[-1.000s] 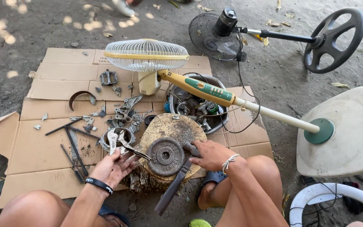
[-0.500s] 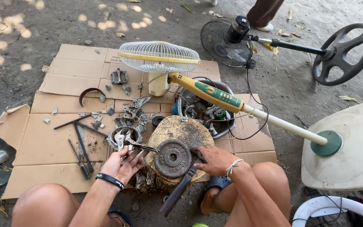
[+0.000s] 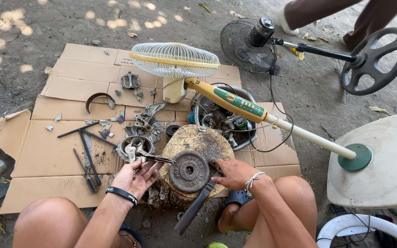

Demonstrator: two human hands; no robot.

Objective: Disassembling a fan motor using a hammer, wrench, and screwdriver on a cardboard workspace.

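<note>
A weight plate (image 3: 189, 171) lies on the wood stump (image 3: 198, 142) right in front of me, between my knees. My left hand (image 3: 134, 177) rests just left of the plate, touching the pliers (image 3: 152, 158), whose tips reach toward the plate. My right hand (image 3: 233, 172) sits on the stump's right edge, touching the plate. A hammer (image 3: 194, 209) lies under the plate, its handle pointing back at me. Left of the stump, on the cardboard (image 3: 47, 151), lie long rods (image 3: 86, 154) and a round metal housing (image 3: 134, 147). Behind the stump sits a bowl (image 3: 249, 138) of parts, with a fallen fan (image 3: 175, 59) across it, its base (image 3: 377, 160) to my right.
</note>
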